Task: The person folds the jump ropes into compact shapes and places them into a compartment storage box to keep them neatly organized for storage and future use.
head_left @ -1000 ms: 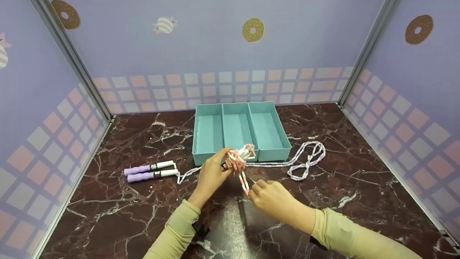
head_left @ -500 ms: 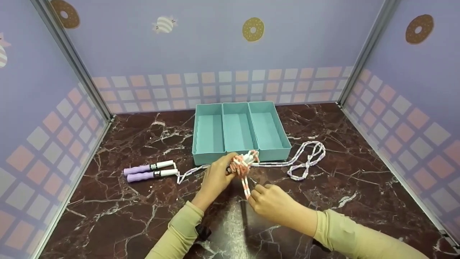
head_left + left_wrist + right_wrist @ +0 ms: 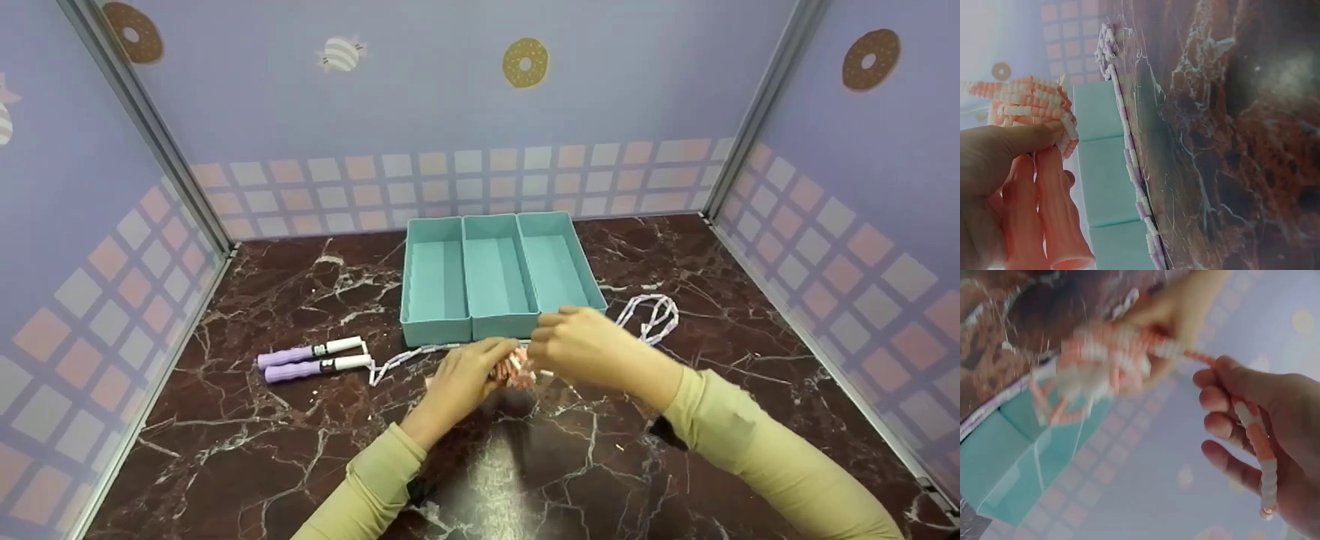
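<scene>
My left hand (image 3: 466, 377) grips the two pink handles (image 3: 1061, 211) of a beaded jump rope (image 3: 517, 367). Its pink and white beads (image 3: 1033, 101) are wound round the upper part of the handles in a thick bundle, with the left thumb lying against it. A strand runs taut from the bundle to my right hand (image 3: 581, 349), which pinches it between thumb and forefinger. In the right wrist view a short loop end of the beaded rope (image 3: 1261, 439) hangs across the right palm, and the bundle is blurred. The handles are mostly hidden by the left hand in the head view.
Behind the hands stands a teal box with three compartments (image 3: 436, 330). A second jump rope lies before it, its purple handles (image 3: 300, 370) at left and purple and white beads (image 3: 660, 319) looped at right. Patterned walls (image 3: 420, 90) enclose the dark marbled table (image 3: 300, 465).
My right hand has swung up and away from below the bundle to its right side, taking the strand along. The left hand has shifted slightly right and nearer.
</scene>
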Tool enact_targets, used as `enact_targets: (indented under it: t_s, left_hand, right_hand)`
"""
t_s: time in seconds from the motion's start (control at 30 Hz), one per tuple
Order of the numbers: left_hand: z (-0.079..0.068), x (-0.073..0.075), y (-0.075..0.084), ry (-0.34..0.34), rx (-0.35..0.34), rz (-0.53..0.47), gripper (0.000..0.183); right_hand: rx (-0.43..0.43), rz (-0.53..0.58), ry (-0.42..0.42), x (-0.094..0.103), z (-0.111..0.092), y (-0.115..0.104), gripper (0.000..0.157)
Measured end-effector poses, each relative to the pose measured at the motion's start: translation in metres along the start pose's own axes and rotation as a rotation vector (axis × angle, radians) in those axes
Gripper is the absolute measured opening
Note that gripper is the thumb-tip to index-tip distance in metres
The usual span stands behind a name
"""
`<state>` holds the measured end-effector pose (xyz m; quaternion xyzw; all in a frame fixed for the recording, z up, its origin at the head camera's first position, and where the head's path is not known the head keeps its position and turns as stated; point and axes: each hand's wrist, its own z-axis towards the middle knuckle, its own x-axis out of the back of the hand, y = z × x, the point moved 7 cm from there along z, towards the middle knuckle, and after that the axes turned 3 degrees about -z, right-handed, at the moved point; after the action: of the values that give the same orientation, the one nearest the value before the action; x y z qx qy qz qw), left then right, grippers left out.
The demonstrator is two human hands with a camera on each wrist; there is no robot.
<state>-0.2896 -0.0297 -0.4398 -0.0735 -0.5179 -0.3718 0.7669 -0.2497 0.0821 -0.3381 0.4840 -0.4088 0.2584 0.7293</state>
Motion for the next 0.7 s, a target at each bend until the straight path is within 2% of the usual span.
enact_targets:
  t_s: [0.1,0.2,0.37,0.53,0.63,0.7]
  left_hand:
    - [-0.003,-0.001,0.007,-0.021,-0.101,0.004,0.059]
    - [-0.006,-0.003,0.010,-0.052,-0.171,-0.006,0.058]
    - [-0.010,-0.005,0.013,-0.076,-0.234,-0.081,0.056]
    - [-0.008,0.000,0.013,-0.055,-0.224,-0.202,0.055]
    - [-0.009,0.001,0.012,-0.037,-0.176,-0.304,0.060]
    - [-0.009,0.002,0.011,-0.024,-0.137,-0.382,0.064]
  right_hand:
    - [-0.026,0.155,0.042,-0.009,-0.001,0.019,0.017]
    - [-0.036,0.307,0.053,-0.023,-0.003,0.032,0.013]
    - [-0.077,0.593,0.006,-0.052,-0.005,0.046,0.014]
    - [-0.160,0.963,-0.058,-0.084,-0.008,0.054,0.021]
    - [-0.211,1.179,-0.091,-0.101,-0.009,0.055,0.020]
    - [-0.252,1.284,-0.099,-0.111,-0.010,0.055,0.018]
